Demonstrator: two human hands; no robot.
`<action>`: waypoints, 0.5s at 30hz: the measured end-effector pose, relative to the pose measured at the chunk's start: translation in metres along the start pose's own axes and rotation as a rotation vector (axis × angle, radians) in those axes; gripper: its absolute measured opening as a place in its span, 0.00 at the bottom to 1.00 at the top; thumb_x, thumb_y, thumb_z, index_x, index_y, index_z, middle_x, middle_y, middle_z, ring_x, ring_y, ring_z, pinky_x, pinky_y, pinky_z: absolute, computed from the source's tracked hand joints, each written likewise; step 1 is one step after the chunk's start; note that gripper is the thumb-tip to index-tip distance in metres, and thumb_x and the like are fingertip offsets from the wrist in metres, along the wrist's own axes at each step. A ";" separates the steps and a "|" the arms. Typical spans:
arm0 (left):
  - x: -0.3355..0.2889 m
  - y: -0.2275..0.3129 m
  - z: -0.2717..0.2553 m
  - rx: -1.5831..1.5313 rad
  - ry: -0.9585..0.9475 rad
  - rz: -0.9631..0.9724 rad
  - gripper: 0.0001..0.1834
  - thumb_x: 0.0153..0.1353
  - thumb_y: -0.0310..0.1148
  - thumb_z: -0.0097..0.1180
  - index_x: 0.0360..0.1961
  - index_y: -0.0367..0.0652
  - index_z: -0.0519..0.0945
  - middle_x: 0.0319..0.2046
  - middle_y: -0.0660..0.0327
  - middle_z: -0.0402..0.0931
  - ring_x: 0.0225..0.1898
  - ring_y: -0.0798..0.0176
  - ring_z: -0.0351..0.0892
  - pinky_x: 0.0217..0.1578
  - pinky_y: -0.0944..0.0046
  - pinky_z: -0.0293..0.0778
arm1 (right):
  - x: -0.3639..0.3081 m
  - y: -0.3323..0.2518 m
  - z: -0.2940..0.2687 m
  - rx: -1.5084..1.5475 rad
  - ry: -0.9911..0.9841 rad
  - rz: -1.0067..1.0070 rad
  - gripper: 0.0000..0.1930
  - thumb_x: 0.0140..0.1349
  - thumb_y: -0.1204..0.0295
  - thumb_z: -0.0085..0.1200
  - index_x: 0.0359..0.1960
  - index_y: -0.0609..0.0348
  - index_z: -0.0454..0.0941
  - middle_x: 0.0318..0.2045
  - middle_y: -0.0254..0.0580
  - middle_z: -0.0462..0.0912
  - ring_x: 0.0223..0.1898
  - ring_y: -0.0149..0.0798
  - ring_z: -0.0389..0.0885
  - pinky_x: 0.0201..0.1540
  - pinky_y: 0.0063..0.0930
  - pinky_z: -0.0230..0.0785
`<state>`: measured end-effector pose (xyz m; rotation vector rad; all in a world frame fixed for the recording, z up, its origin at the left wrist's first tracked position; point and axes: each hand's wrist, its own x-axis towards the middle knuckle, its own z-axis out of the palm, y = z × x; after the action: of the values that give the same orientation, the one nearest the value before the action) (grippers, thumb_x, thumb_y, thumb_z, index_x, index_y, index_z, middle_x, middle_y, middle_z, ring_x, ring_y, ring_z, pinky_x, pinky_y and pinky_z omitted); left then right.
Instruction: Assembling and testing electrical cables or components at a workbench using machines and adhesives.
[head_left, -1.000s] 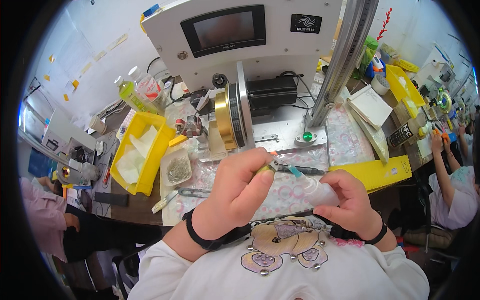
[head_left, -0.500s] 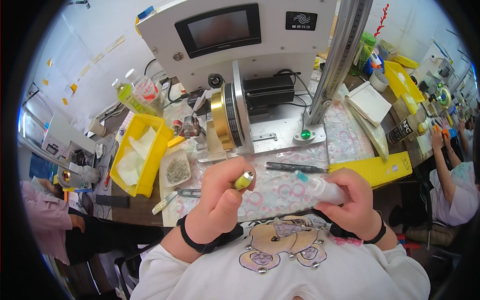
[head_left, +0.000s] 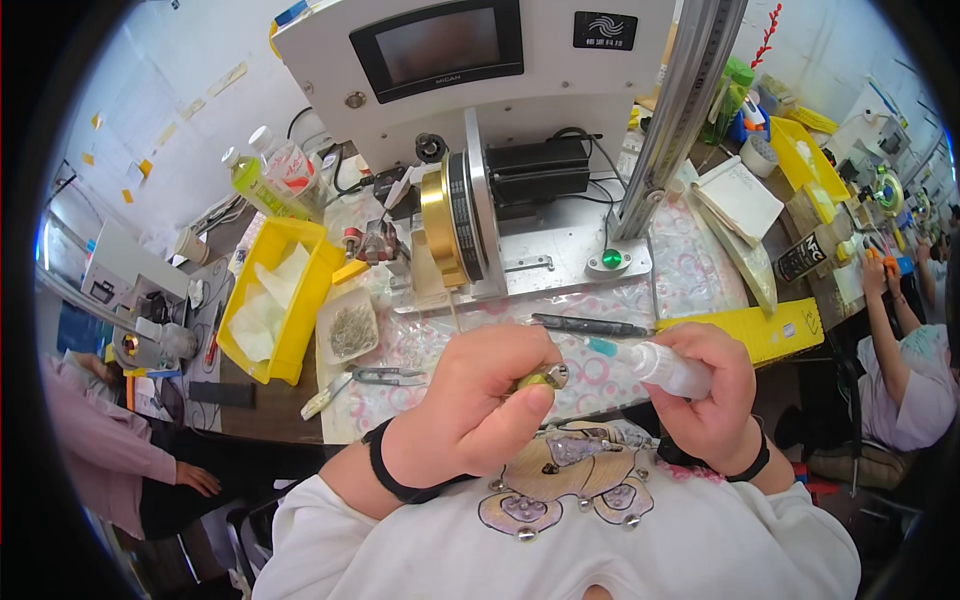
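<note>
My left hand (head_left: 465, 405) is closed round a small yellow-green piece with a round metal end (head_left: 548, 377). Most of that piece is hidden by my fingers, and its exact kind does not show. In my right hand (head_left: 722, 385) lies a translucent white squeeze bottle (head_left: 672, 369), gripped on its side. Its teal dispensing tip (head_left: 602, 346) points left toward the metal end, with a small gap between them in the picture. Both hands are above the near edge of the table, in front of a machine with a gold wheel (head_left: 437, 228).
Left of the machine are a yellow bin (head_left: 310, 265) with white paper, a dish of small metal parts (head_left: 350, 330) and tweezers (head_left: 390, 376). A dark slim tool (head_left: 590, 326) lies beyond my hands. A yellow tray (head_left: 752, 338) sits right. Co-workers sit at both sides.
My left hand has moved right, toward the squeeze bottle, and turned the yellow-green piece so its metal end faces right. The bottle has shifted slightly right and stays in my right hand.
</note>
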<state>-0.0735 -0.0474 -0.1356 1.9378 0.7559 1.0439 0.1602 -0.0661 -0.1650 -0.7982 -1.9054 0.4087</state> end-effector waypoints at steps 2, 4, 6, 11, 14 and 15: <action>0.002 0.001 0.000 -0.016 0.053 -0.025 0.25 0.58 0.50 0.39 0.20 0.36 0.67 0.17 0.61 0.64 0.20 0.65 0.62 0.22 0.66 0.57 | -0.003 0.004 0.001 -0.012 0.034 -0.035 0.20 0.43 0.82 0.57 0.40 0.64 0.67 0.36 0.54 0.76 0.33 0.49 0.76 0.36 0.33 0.70; 0.003 0.002 0.000 -0.033 0.103 -0.049 0.25 0.58 0.50 0.39 0.20 0.36 0.67 0.18 0.60 0.64 0.20 0.65 0.62 0.22 0.66 0.57 | -0.002 0.005 0.001 -0.032 0.032 -0.044 0.20 0.43 0.83 0.56 0.40 0.64 0.67 0.36 0.54 0.75 0.34 0.50 0.76 0.36 0.34 0.69; 0.004 0.005 0.000 -0.033 0.079 -0.095 0.26 0.58 0.51 0.39 0.21 0.35 0.67 0.18 0.60 0.64 0.21 0.65 0.62 0.23 0.67 0.57 | -0.002 0.005 0.001 -0.050 0.029 -0.055 0.19 0.43 0.83 0.55 0.40 0.64 0.67 0.36 0.54 0.75 0.34 0.50 0.76 0.37 0.34 0.69; 0.001 -0.003 0.002 -0.111 0.150 -0.116 0.26 0.58 0.51 0.40 0.21 0.35 0.67 0.17 0.62 0.61 0.20 0.67 0.58 0.22 0.67 0.54 | -0.004 0.004 0.001 -0.082 0.035 -0.037 0.20 0.41 0.84 0.54 0.41 0.64 0.68 0.37 0.53 0.75 0.37 0.51 0.75 0.40 0.36 0.68; 0.001 -0.004 0.000 -0.153 0.165 -0.097 0.26 0.58 0.51 0.39 0.19 0.35 0.67 0.16 0.61 0.59 0.19 0.66 0.56 0.22 0.67 0.52 | -0.005 0.005 0.001 -0.094 0.039 -0.028 0.21 0.41 0.84 0.54 0.41 0.64 0.68 0.37 0.53 0.74 0.37 0.51 0.75 0.41 0.36 0.68; 0.001 -0.006 0.000 -0.134 0.111 -0.095 0.26 0.58 0.51 0.39 0.19 0.35 0.66 0.16 0.61 0.59 0.19 0.65 0.56 0.21 0.66 0.53 | -0.005 0.005 0.001 -0.093 0.039 -0.026 0.21 0.41 0.84 0.54 0.41 0.64 0.68 0.37 0.53 0.74 0.37 0.51 0.75 0.41 0.36 0.68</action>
<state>-0.0737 -0.0435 -0.1398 1.7259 0.8103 1.1218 0.1624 -0.0656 -0.1714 -0.8350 -1.9078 0.2886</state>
